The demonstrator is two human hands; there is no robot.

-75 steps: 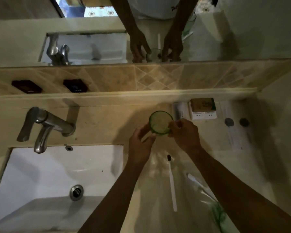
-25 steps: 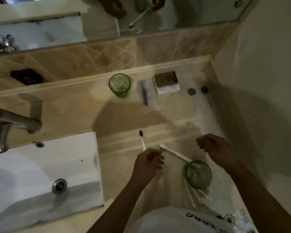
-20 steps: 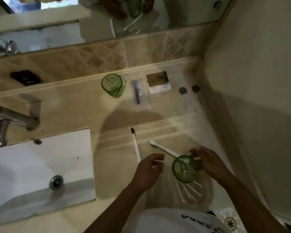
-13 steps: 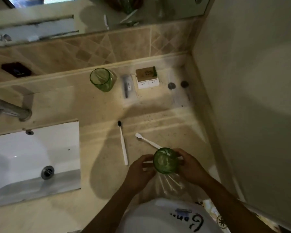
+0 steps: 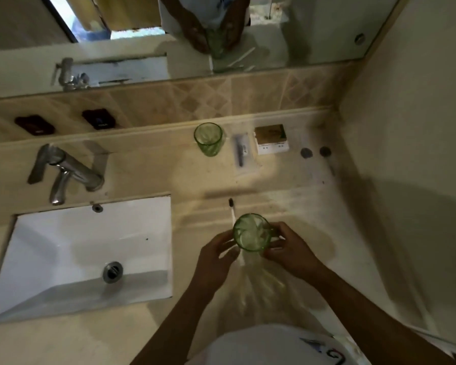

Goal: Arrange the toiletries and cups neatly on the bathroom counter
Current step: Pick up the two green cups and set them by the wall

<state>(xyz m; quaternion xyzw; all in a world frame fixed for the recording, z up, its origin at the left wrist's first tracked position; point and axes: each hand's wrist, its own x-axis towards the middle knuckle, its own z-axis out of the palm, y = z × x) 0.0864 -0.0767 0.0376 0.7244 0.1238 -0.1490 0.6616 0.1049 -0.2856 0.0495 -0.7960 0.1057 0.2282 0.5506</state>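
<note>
I hold a green glass cup (image 5: 251,232) above the counter near its front, with my left hand (image 5: 216,255) on its left side and my right hand (image 5: 291,250) on its right side. A white toothbrush with a dark head (image 5: 232,209) lies on the counter, partly hidden under the cup. A second green cup (image 5: 208,138) stands upright by the back ledge. To its right lie a small wrapped packet (image 5: 241,151) and a small box (image 5: 271,139).
The white sink (image 5: 84,254) with its drain and the metal faucet (image 5: 63,172) are on the left. Two dark round caps (image 5: 315,152) lie near the right wall. The mirror (image 5: 221,35) runs along the back. Two dark soap boxes (image 5: 66,122) sit on the ledge.
My right hand took the green cup at the front and my left hand joined it. The cup is now lifted and held over the toothbrushes; the view swung back toward the sink.
</note>
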